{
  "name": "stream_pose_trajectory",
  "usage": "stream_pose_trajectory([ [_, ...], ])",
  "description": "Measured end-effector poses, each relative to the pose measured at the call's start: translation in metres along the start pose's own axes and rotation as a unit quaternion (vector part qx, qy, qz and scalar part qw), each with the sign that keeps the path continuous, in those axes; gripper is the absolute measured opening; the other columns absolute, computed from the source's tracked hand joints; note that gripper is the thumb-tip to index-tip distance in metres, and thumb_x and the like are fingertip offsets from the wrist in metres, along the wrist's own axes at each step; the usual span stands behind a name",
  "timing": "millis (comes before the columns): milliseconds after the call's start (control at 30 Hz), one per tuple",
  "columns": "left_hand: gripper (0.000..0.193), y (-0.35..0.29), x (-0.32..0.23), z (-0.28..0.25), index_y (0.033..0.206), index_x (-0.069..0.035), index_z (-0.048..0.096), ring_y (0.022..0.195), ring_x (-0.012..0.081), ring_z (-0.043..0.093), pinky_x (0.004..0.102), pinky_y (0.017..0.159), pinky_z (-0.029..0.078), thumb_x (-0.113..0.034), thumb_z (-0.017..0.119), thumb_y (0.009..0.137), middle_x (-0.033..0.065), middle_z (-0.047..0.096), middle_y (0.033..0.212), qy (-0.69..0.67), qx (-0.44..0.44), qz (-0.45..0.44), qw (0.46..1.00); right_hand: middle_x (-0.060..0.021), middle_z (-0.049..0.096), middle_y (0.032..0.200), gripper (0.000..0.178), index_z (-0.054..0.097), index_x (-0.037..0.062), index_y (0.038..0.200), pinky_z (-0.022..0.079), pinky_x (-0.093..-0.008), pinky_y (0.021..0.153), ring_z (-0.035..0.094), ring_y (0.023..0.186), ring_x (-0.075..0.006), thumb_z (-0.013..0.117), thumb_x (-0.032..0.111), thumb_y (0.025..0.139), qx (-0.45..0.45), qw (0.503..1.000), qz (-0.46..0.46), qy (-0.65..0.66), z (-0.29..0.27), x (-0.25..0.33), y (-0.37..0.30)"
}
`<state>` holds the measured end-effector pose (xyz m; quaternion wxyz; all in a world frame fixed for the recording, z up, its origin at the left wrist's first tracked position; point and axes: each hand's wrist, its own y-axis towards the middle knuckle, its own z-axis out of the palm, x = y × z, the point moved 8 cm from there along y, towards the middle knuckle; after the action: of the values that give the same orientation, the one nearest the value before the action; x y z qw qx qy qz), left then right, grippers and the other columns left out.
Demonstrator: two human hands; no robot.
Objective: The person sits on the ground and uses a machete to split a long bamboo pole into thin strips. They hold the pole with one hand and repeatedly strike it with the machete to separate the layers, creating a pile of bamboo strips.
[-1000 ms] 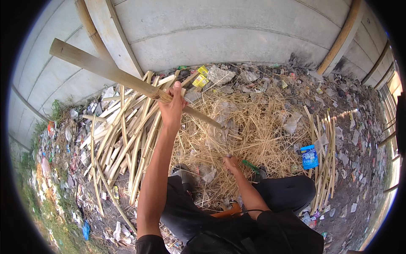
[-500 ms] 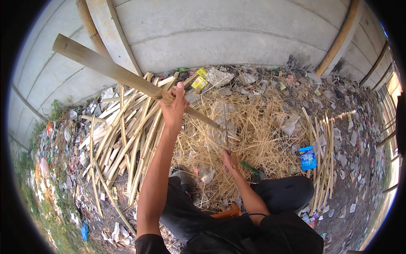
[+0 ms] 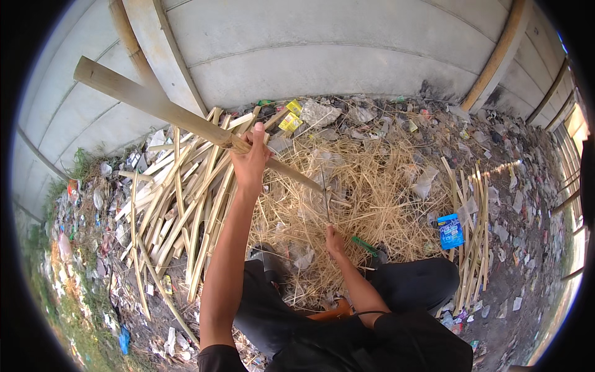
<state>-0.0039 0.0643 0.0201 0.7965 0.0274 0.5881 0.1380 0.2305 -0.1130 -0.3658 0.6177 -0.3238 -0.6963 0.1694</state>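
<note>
A long bamboo pole (image 3: pixel 155 102) slants from the upper left down to the middle. My left hand (image 3: pixel 251 162) is closed around it near a node, with the thumb along its top. The pole's lower end meets the thin blade of a long knife (image 3: pixel 326 201), seen almost edge-on. My right hand (image 3: pixel 334 240) is wrapped round the knife's handle, which the fingers hide. Beneath both hands lies a wide heap of pale bamboo shavings (image 3: pixel 384 211). A pile of split bamboo strips (image 3: pixel 180 211) lies left of my left forearm.
A smaller row of bamboo strips (image 3: pixel 474 242) lies at the right, beside a blue packet (image 3: pixel 450 231). Yellow packets (image 3: pixel 290 121) and litter cover the ground around. A grey panel wall (image 3: pixel 341 68) with a bamboo post (image 3: pixel 499 56) stands behind the heap.
The pole and my left hand have shifted slightly left, and the pole's upper end sits a little lower. The knife's blade now leans more to the left against the pole's lower end.
</note>
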Motion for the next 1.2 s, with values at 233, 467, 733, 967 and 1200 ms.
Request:
stream_pose_trajectory([
  [233,0.051,-0.003,-0.002,0.012,0.064,-0.013,0.044,0.050,0.0065,0.042,0.0274,0.052,0.045,-0.040,0.067,0.100,-0.0038,0.042,0.054,0.018,0.029,0.005,0.999,0.0025,0.034,0.054,0.062,0.044,0.0101,0.080,0.037,-0.0327,0.047,0.034,0.042,-0.0119,0.039,0.068,0.101,0.188,0.932,0.069,0.303,0.013,-0.001,0.005],
  [467,0.047,-0.005,-0.001,0.021,0.067,-0.015,0.045,0.049,0.0078,0.040,0.0296,0.055,0.046,-0.041,0.067,0.100,-0.0033,0.041,0.054,0.011,0.038,0.002,0.999,0.0010,0.037,0.053,0.062,0.044,0.0096,0.075,0.038,-0.0334,0.046,0.037,0.042,-0.0121,0.040,0.065,0.102,0.072,0.983,-0.015,0.168,0.001,0.009,-0.001],
  [733,0.052,-0.001,-0.002,0.006,0.062,-0.013,0.044,0.051,0.0068,0.045,0.0269,0.051,0.046,-0.041,0.068,0.100,-0.0028,0.044,0.054,0.014,0.010,0.016,1.000,-0.0006,0.040,0.054,0.058,0.046,0.0094,0.074,0.031,-0.0298,0.042,0.037,0.043,-0.0096,0.042,0.060,0.103,0.036,0.906,-0.374,0.195,-0.002,0.147,-0.072],
  [967,0.052,-0.001,-0.004,0.015,0.062,-0.012,0.045,0.050,0.0071,0.046,0.0270,0.051,0.046,-0.039,0.067,0.101,-0.0021,0.045,0.054,0.003,0.013,0.005,1.000,0.0002,0.040,0.055,0.056,0.048,0.0090,0.078,0.031,-0.0342,0.043,0.034,0.042,-0.0120,0.042,0.059,0.103,-0.014,0.987,-0.151,0.057,-0.006,0.003,0.024],
  [1200,0.051,0.000,0.002,0.001,0.063,-0.013,0.045,0.050,0.0071,0.042,0.0268,0.051,0.044,-0.040,0.066,0.101,-0.0031,0.043,0.055,0.012,0.012,-0.003,1.000,0.0027,0.033,0.051,0.062,0.046,0.0110,0.077,0.037,-0.0316,0.046,0.031,0.041,-0.0112,0.038,0.067,0.102,0.155,0.950,0.096,0.254,0.007,-0.024,0.017],
])
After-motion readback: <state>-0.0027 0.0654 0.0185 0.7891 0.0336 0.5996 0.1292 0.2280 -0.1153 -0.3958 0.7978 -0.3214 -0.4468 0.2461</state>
